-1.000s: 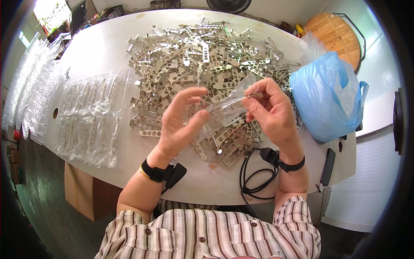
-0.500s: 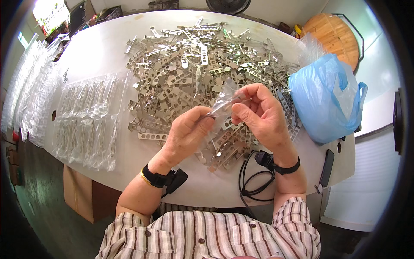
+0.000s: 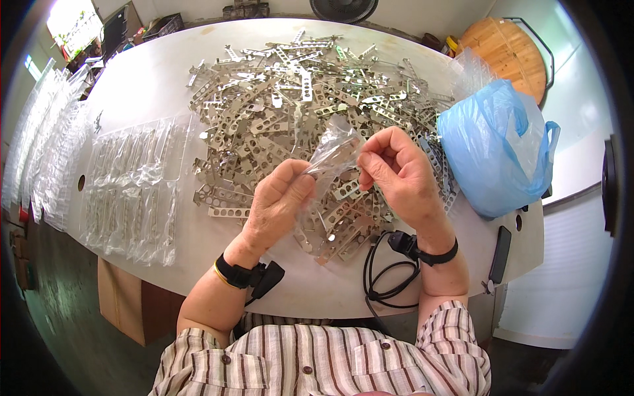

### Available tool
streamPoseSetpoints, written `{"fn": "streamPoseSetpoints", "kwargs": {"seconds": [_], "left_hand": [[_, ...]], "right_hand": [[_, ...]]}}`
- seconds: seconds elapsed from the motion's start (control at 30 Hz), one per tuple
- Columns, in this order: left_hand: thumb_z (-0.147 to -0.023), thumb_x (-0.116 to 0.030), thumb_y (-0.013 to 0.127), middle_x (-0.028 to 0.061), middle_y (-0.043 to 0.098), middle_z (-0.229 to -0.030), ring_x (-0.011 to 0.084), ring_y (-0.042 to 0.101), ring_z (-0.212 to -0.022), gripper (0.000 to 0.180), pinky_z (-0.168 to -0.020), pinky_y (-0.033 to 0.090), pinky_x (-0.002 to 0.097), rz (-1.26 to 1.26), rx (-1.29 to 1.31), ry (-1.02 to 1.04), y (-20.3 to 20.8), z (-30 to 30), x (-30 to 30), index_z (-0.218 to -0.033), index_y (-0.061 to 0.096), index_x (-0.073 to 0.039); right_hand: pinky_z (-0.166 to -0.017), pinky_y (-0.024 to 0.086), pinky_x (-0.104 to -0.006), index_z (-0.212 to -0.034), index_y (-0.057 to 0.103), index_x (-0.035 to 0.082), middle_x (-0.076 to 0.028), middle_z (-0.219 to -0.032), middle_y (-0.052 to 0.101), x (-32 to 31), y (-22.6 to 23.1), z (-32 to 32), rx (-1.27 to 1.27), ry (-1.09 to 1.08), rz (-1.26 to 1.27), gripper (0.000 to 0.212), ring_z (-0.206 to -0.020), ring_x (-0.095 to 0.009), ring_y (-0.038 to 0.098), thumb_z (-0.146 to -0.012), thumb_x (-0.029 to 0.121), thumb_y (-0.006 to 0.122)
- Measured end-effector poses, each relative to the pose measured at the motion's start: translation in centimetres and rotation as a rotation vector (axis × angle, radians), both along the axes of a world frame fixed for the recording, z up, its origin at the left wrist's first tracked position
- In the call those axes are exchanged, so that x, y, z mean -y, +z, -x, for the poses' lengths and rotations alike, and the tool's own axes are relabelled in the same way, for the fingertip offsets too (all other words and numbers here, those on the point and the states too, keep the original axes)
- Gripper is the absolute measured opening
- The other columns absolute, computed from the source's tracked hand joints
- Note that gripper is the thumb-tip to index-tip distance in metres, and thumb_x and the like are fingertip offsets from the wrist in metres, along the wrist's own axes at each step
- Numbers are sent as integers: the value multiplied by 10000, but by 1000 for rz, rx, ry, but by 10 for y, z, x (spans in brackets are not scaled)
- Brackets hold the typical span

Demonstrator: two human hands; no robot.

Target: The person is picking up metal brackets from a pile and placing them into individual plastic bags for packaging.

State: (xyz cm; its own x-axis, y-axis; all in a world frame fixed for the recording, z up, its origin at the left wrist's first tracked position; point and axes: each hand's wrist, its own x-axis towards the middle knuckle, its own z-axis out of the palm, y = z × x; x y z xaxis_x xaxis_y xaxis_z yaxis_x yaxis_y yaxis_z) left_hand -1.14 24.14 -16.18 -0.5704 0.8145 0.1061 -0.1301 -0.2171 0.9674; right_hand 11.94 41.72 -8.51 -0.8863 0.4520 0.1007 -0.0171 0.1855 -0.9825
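Over the near part of a heap of flat metal strips with round holes (image 3: pixel 257 142), my left hand (image 3: pixel 281 198) pinches a thin clear plastic bag (image 3: pixel 330 148) between thumb and fingers. A slim metal strip seems to lie inside the bag, though glare on the film blurs it. My right hand (image 3: pixel 399 171) is closed, its thumb and forefinger together at the bag's right edge, with the other fingers curled. To the left, a clear plastic tray (image 3: pixel 188 145) bears two rows of bagged strips (image 3: pixel 129 211).
Stacked clear trays (image 3: pixel 43 145) stand at the table's left edge. On the right sits a blue plastic bag (image 3: pixel 492 152). A coiled black cable (image 3: pixel 393 300) and a black oblong object (image 3: pixel 500 254) lie near the front. Behind are a round wooden board (image 3: pixel 512 56) and a fan (image 3: pixel 343 8).
The plastic bag has turned and spread more upright between my hands. My left hand has shifted slightly left, and my right thumb and forefinger have come together at the bag's edge.
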Motion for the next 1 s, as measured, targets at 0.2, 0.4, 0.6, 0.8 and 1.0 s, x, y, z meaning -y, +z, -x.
{"fn": "streamPoseSetpoints", "kwargs": {"seconds": [0.2,0.4,0.6,0.8,1.0], "left_hand": [[-1061,-213,582,-55,551,-826,42,457,-738,203,-676,402,197,38,-71,-16,-1,2,0,-1107,623,-20],[-1058,-196,573,-44,538,-754,46,481,-693,171,-632,429,227,87,-213,5,-2,1,0,-1015,615,-36],[-1049,-234,609,-39,616,-895,29,516,-809,208,-721,441,202,167,-161,-42,3,0,1,-1070,625,-28],[-1044,-195,613,-44,612,-1031,26,519,-889,237,-780,448,201,-44,-19,-49,0,-2,-4,-1200,600,-16],[-1061,-156,572,-53,620,-975,23,519,-860,194,-773,457,195,108,-233,-85,-6,1,-1,-1203,611,-31]], "right_hand": [[-698,507,-216,-1051,579,12,-13,-912,631,-2,-5,2,33,46,36,108,-774,-58,596,-999,79,645],[-694,494,-203,-1065,598,0,11,-892,626,4,-1,3,61,88,84,149,-784,-45,587,-986,97,680],[-676,523,-214,-1036,606,1,-6,-873,657,4,-2,2,19,38,41,115,-755,-53,624,-987,83,669],[-666,546,-226,-1018,611,2,-18,-859,673,-1,3,2,15,-51,43,99,-736,-69,646,-984,75,669],[-695,561,-229,-1035,619,-1,-18,-859,674,1,-1,4,10,-35,66,107,-762,-76,662,-983,74,673]]}}
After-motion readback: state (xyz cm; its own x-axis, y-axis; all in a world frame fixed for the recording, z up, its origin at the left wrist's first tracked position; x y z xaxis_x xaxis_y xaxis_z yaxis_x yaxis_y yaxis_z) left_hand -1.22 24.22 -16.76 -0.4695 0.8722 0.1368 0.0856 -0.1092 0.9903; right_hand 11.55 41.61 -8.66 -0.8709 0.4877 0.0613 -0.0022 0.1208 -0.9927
